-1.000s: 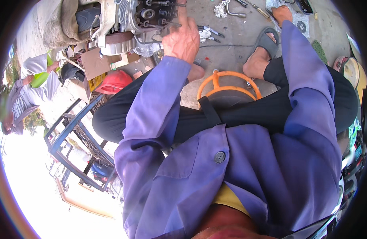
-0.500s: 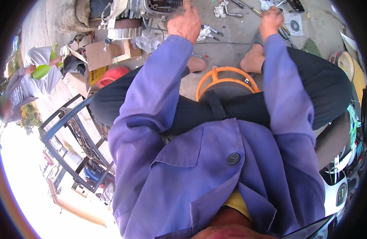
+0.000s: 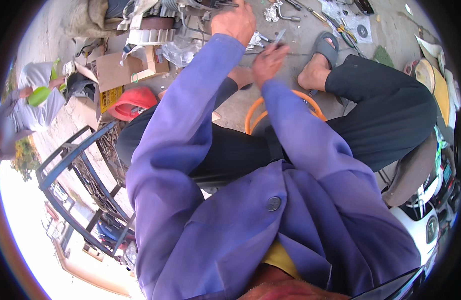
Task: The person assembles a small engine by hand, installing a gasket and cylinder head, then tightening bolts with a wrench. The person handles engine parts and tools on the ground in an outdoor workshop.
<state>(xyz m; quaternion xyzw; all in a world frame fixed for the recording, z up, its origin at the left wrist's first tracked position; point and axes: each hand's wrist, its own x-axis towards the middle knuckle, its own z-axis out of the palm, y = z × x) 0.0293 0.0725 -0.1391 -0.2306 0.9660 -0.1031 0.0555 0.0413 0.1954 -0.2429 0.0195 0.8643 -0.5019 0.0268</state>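
Head view: left hand (image 3: 234,22) sits at the upper centre of the frame, fingers curled against the grey engine assembly (image 3: 190,7) at the top edge; whether it grips a part there or only steadies it cannot be told. Right hand (image 3: 268,61), just below and to the right, is closed around a slim metal tool (image 3: 279,38), apparently a small blade or driver, though blur prevents certainty. The tool's long axis runs from lower left to upper right, its free tip pointing toward the top of the frame, short of the engine. Judged step: bringing the tool to the engine while the other hand braces. The next move calls for a steady approach and a seated tip. Loose hand tools (image 3: 310,12) lie on the concrete at upper right; an orange hose (image 3: 254,111) loops at centre.
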